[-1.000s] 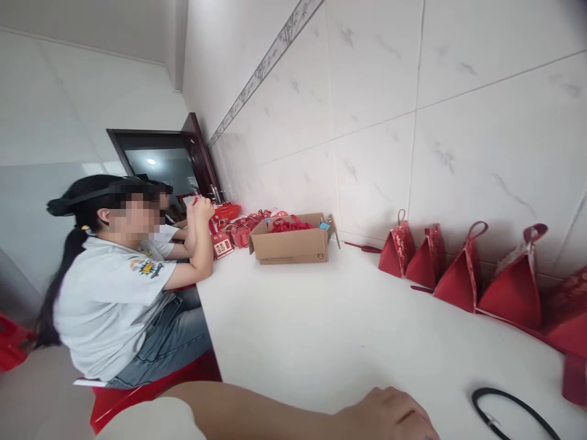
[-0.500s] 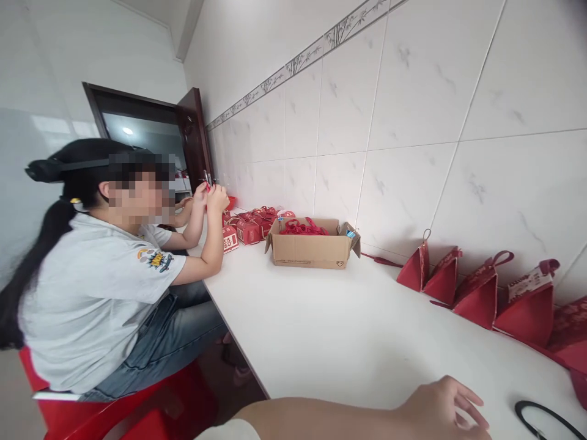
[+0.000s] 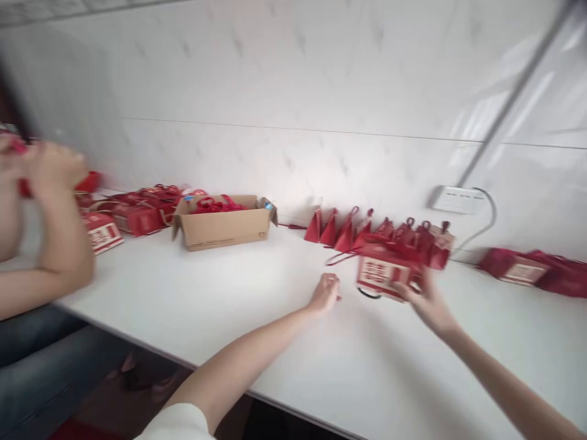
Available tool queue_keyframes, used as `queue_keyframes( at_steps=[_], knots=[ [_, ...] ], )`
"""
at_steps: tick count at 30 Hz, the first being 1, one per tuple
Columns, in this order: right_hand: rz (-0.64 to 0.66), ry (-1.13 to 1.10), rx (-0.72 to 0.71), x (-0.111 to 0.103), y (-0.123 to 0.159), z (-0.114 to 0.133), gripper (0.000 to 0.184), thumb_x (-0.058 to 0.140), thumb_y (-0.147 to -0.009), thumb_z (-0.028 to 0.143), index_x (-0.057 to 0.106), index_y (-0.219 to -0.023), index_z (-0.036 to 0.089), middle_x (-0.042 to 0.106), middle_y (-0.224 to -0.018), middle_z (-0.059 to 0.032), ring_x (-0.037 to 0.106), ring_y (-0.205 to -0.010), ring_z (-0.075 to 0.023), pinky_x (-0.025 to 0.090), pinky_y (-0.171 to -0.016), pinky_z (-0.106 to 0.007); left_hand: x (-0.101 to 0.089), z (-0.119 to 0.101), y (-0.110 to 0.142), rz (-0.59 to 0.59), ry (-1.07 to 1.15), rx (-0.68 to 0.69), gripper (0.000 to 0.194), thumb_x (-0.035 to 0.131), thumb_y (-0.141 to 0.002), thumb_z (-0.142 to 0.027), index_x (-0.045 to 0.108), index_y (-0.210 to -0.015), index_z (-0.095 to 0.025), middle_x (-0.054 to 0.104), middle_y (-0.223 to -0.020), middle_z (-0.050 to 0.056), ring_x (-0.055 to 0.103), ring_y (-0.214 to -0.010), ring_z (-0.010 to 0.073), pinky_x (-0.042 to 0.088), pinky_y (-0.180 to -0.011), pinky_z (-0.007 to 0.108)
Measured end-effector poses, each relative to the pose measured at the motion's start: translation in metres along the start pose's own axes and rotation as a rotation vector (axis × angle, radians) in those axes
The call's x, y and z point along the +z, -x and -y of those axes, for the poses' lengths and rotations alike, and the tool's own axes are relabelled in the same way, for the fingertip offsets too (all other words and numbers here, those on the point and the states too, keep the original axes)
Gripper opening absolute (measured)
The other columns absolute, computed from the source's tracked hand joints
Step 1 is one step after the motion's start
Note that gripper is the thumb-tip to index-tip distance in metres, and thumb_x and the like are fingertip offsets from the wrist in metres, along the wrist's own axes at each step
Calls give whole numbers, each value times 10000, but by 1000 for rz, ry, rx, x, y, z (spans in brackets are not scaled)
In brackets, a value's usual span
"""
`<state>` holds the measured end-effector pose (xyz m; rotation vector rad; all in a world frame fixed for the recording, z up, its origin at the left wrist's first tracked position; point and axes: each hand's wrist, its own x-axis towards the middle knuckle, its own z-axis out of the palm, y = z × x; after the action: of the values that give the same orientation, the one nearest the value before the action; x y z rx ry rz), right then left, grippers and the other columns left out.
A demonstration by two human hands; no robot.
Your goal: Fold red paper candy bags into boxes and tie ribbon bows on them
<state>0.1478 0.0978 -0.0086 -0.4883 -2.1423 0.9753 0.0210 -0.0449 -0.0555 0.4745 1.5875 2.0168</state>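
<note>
One red box [image 3: 384, 272] in the right hand [image 3: 428, 302]

I watch remotely: clamped at its right side, it shows at four o'clock, blurred, cream panel [image 3: 379, 274] with red characters. Left hand [image 3: 325, 293], at the box's eight o'clock, curls; I cannot tell its grip.

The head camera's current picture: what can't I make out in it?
All in the head view:
Fine print on the red box in the right hand: blurred.
Rest of the black loop: hidden behind the red box.
Whether the left hand holds anything: its curled shape hides the palm.
Inside floor of the cardboard box: hidden by its front wall.
Co-worker's head: cut off by the left edge.
</note>
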Motion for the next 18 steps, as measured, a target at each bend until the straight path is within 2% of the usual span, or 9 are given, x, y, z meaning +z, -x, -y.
queue_keyframes(
  at_steps=[2, 3, 6, 8, 10, 12, 14, 16, 18],
  knots=[
    [53, -152, -8, 20, 12, -2, 937, 662, -657, 558, 159, -1373, 225, 426, -1269, -158, 534, -1064, -288, 526, -810, -412, -3, -4, -11, -28, 47, 88, 210, 464, -807, -332, 512, -932, -170, 596, -904, 64, 578, -864, 177, 471, -721, 272],
    [74, -207, 6, 34, 15, -5, 966, 653, -663, 552, 92, -1379, 226, 402, -1264, -165, 522, -1075, -291, 520, -819, -427, -6, -6, -16, -56, 77, 124, 256, 437, -819, -377, 502, -970, -181, 604, -954, 66, 578, -909, 182, 469, -743, 277],
    [171, -248, 27, 70, 21, -15, 926, 650, -688, 498, 63, -1368, 270, 346, -1278, -143, 460, -1151, -278, 460, -922, -457, -18, -10, -22, -83, 133, 176, 423, 392, -806, -519, 519, -1018, -176, 629, -1017, 80, 588, -957, 207, 468, -773, 304],
    [252, -244, -27, 79, 25, -19, 895, 678, -688, 442, 105, -1360, 295, 319, -1311, -125, 408, -1211, -264, 419, -976, -448, -25, -12, -21, -26, 131, 192, 499, 428, -764, -580, 574, -980, -155, 658, -984, 88, 605, -934, 226, 469, -782, 317],
    [288, -261, -81, 76, 28, -21, 888, 686, -695, 394, 120, -1371, 295, 306, -1351, -118, 362, -1260, -254, 392, -1006, -440, -29, -13, -20, 21, 114, 196, 536, 453, -733, -608, 615, -939, -141, 674, -943, 92, 616, -899, 234, 473, -768, 321],
    [314, -308, -73, 68, 28, -21, 880, 671, -710, 354, 126, -1398, 285, 319, -1381, -110, 349, -1282, -253, 373, -1024, -443, -31, -14, -21, 8, 98, 187, 564, 427, -723, -629, 626, -906, -134, 675, -880, 92, 622, -836, 226, 474, -717, 317],
    [347, -387, -1, 59, 26, -23, 828, 625, -726, 316, 167, -1415, 285, 329, -1411, -87, 353, -1292, -255, 363, -1033, -447, -33, -15, -26, -51, 83, 180, 551, 399, -722, -622, 617, -854, -133, 645, -748, 70, 610, -726, 197, 465, -667, 305],
    [351, -500, 91, 52, 23, -27, 780, 567, -718, 280, 218, -1415, 300, 336, -1431, -56, 353, -1300, -252, 345, -1045, -457, -36, -17, -30, -124, 60, 194, 455, 438, -713, -561, 594, -798, -143, 585, -650, 30, 575, -651, 162, 452, -643, 284],
    [304, -626, 140, 48, 20, -31, 745, 519, -698, 274, 272, -1400, 303, 339, -1441, -43, 339, -1312, -257, 341, -1041, -477, -38, -20, -31, -174, 28, 224, 339, 505, -695, -469, 581, -790, -153, 576, -691, 19, 565, -683, 147, 443, -655, 264]
  ],
)
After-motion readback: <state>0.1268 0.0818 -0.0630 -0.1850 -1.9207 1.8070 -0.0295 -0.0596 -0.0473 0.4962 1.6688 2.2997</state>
